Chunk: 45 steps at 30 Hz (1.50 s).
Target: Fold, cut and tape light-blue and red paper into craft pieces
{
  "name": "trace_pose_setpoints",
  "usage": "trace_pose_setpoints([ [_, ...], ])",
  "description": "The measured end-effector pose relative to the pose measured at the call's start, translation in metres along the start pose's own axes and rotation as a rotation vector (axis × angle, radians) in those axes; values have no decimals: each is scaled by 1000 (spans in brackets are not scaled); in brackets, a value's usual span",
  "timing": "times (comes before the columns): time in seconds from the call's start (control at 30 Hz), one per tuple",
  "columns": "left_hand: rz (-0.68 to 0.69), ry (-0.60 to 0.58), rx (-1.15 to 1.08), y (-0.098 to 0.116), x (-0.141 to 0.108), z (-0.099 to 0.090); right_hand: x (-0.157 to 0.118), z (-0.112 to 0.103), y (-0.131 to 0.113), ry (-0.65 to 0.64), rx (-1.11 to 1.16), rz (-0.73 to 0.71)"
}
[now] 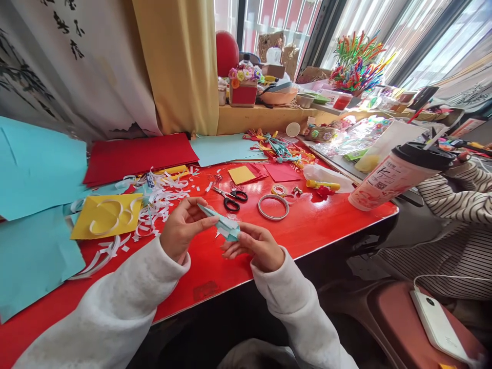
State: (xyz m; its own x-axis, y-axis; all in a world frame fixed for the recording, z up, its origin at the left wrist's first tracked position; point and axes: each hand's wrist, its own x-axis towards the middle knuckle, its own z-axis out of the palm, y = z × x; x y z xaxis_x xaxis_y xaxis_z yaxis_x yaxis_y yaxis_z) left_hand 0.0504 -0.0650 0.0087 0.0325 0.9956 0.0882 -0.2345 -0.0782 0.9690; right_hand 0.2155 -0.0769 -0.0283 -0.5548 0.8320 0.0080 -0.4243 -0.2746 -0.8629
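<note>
Both of my hands hold one small folded piece of light-blue paper (225,224) above the red table (307,230). My left hand (184,225) pinches its upper left end between thumb and fingers. At the lower right end, my right hand (255,246) grips it with the fingertips. Black-handled scissors (231,199) lie on the table just beyond the paper, and a ring of clear tape (273,207) lies to their right.
Large light-blue sheets (34,169), red sheets (138,154) and a yellow sheet (103,215) with white paper strips cover the left. A lidded drink cup (395,174) stands at the right edge by a person in a striped sleeve (461,205). Craft clutter fills the back shelf.
</note>
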Motion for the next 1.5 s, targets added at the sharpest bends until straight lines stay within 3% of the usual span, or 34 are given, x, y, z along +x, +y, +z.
trace_pose_setpoints([
  [0.17,-2,118,-104,0,3,0,-1,2,0,18,-22,-28],
  [0.33,38,58,169,-13,4,0,1,6,-2,84,-71,4],
  [0.43,244,96,530,-17,3,-1,1,5,-1,135,-33,6],
  [0.6,774,157,1093,-10,-2,-4,1,4,-2,207,19,23],
  [0.8,1098,24,1344,-8,-11,1,0,4,-1,249,6,-28],
  [0.97,1145,26,1396,-11,-14,5,-1,7,0,181,-47,-59],
  [1.5,1190,-19,1501,-12,-17,6,-3,14,7,295,-211,-216],
])
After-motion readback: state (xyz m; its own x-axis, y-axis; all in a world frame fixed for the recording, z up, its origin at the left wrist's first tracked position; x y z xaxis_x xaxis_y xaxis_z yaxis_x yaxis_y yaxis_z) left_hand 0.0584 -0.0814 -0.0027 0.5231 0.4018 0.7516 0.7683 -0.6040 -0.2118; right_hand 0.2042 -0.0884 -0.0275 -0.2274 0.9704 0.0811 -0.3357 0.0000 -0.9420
